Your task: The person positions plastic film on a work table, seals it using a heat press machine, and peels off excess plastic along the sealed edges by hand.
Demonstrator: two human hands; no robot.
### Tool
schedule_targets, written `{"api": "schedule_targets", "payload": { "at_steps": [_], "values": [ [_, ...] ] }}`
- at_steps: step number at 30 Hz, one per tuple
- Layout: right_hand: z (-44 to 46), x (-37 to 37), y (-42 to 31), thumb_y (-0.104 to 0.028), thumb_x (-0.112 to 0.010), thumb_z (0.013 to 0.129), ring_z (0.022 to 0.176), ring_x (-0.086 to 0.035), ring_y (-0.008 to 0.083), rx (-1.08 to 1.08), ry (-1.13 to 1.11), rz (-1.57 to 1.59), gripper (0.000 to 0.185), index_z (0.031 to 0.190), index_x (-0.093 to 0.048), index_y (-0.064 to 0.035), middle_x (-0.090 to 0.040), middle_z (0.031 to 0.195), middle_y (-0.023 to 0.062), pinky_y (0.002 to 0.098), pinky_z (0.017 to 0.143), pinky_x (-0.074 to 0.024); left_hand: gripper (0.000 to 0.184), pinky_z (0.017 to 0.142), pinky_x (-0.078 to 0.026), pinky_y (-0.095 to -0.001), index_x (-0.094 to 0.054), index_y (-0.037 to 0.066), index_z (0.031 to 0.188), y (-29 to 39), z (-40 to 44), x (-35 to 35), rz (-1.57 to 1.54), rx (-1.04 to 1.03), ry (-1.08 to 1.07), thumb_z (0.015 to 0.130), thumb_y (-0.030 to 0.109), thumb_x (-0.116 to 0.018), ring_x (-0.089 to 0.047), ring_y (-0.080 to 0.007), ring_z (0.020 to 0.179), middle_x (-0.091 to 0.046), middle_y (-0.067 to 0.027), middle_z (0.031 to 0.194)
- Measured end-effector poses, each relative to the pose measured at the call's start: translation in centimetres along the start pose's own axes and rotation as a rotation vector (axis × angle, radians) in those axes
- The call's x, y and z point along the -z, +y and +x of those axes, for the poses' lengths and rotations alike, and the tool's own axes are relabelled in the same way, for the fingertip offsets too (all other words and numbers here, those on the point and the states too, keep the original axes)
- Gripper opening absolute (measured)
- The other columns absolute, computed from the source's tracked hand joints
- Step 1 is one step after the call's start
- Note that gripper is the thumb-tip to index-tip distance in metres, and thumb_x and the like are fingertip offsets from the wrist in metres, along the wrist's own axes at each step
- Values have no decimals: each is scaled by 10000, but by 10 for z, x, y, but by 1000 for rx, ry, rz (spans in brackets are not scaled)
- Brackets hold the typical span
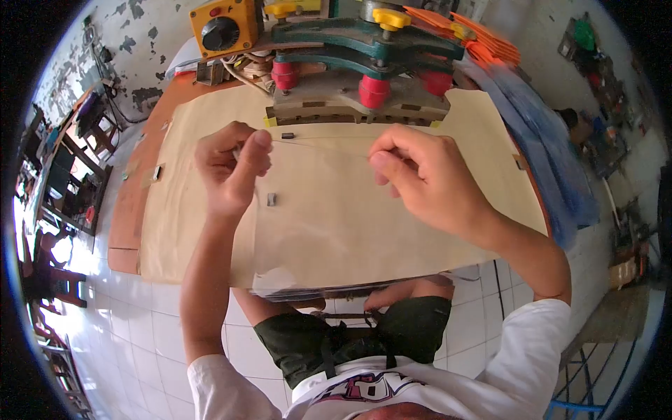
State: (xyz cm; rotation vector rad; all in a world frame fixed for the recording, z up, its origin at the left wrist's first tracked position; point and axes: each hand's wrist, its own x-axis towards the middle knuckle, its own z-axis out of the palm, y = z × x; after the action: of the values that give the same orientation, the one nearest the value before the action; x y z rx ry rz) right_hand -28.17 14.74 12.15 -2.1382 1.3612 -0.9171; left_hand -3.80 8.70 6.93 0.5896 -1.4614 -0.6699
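Observation:
A clear plastic sheet (315, 210) lies over the cream-covered table, its far edge stretched between my two hands. My left hand (234, 164) is closed, thumb against the curled fingers, at the sheet's far left corner. On the other side my right hand (427, 171) pinches the far right part of that edge between thumb and fingertips. The sheet is so transparent that its right border is hard to make out. Just beyond the edge sits a small dark block (288, 136). A small grey block (271, 199) shows near the sheet's left side.
A machine with green arms (329, 59), yellow knobs and red cones stands at the table's back, beside a yellow control box (225, 29). Orange sheets (483, 45) are stacked behind. Bluish clear plastic (539, 154) drapes over the right side. Stools (66, 283) stand far left.

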Motion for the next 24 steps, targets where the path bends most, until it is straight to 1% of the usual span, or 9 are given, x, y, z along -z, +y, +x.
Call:
{"api": "schedule_targets", "payload": {
  "at_steps": [2,4,5,9,11,13,16,20,24],
  "values": [
    [-1,2,6,-96,-572,906,609,-596,107,17,42,-57,87,892,-591,-12,-613,704,50,243,561,-469,244,451,-386,-222,-602,-18,692,-3,1,-1,-6,48,-112,881,134,-627,-515,-71,488,-557,-32,569],
    [-1,6,12,-94,-574,898,574,-593,161,156,207,-343,58,892,-588,-38,-600,691,71,277,548,-456,238,465,-401,-221,-620,-20,703,-3,0,-5,-3,55,-134,881,139,-631,-540,-74,501,-580,-36,577],
    [-1,8,13,-114,-586,895,566,-579,205,172,227,-360,60,892,-589,-54,-591,693,82,309,549,-448,232,474,-410,-220,-628,-25,718,-3,0,-7,-16,97,-191,880,140,-633,-548,-77,506,-591,-43,587],
    [-2,17,18,-124,-586,901,571,-568,211,215,229,-419,86,883,-582,-40,-587,694,87,313,554,-445,193,533,-466,-236,-641,-49,790,-1,2,-8,-69,208,-335,885,117,-620,-592,-105,562,-630,-65,644],
    [-3,21,21,-151,-595,867,718,-623,326,254,225,-431,76,879,-584,-77,-627,777,104,412,604,-484,173,552,-482,-244,-639,-55,828,-1,3,-10,-119,256,-364,888,104,-611,-606,-115,583,-638,-70,661],
    [-5,25,24,-142,-596,867,717,-620,325,269,207,-454,73,879,-584,-71,-619,782,102,408,605,-485,143,596,-506,-255,-613,-59,890,-2,3,-12,-187,306,-369,893,83,-593,-636,-133,635,-652,-89,696],
    [-6,30,29,-131,-600,865,710,-617,319,306,187,-478,67,879,-584,-67,-608,788,94,399,603,-486,123,632,-521,-261,-588,-52,902,0,4,-12,-242,341,-389,897,71,-582,-655,-142,670,-657,-102,705],
    [-7,34,33,-121,-604,862,696,-617,305,363,168,-506,52,877,-587,-75,-601,782,80,383,585,-485,93,670,-534,-268,-577,-47,858,-8,2,-13,-230,370,-415,888,39,-562,-663,-146,695,-655,-99,713],
    [-8,37,32,-122,-610,859,677,-615,296,385,156,-525,53,878,-589,-78,-597,774,76,375,567,-484,83,685,-541,-265,-595,-62,850,-11,4,-11,-108,247,-445,856,8,-550,-666,-145,714,-654,-96,733]
  ]
}}
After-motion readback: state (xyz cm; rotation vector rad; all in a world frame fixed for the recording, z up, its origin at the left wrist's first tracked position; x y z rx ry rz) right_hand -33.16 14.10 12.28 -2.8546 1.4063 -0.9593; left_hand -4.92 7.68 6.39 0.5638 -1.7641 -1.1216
